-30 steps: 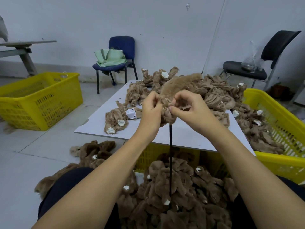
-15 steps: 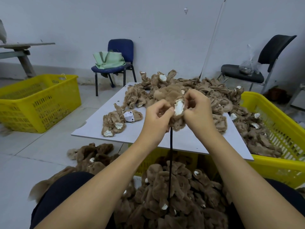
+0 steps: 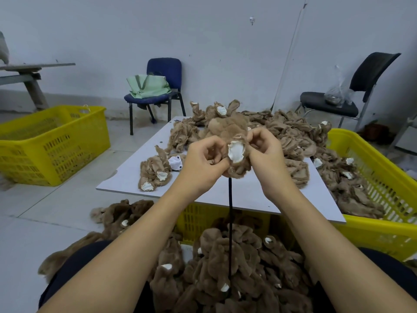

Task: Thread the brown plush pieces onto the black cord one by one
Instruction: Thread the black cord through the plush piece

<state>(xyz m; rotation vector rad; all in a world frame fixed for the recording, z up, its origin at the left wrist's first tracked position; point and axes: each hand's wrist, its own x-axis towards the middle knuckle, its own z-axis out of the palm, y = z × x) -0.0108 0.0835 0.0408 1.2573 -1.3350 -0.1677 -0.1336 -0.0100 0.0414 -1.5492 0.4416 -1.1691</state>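
Looking down from the head cam, both hands are up over the near edge of the white surface point(image 3: 126, 180), working one brown plush piece point(image 3: 234, 143) between them. Left hand point(image 3: 203, 163) has its fingers curled, pinching the piece's lower left side. Right hand point(image 3: 265, 152) pinches its right side, fingers curled in too. A white patch on the piece faces the camera. The black cord point(image 3: 230, 222) drops straight down from under the piece into a heap of threaded plush pieces point(image 3: 225, 267) on the person's lap. Loose plush pieces point(image 3: 293, 136) are heaped on the far side of the surface and spill into the yellow basket point(image 3: 383, 177) on the right. Another yellow basket point(image 3: 52, 143) sits on the floor to the left.
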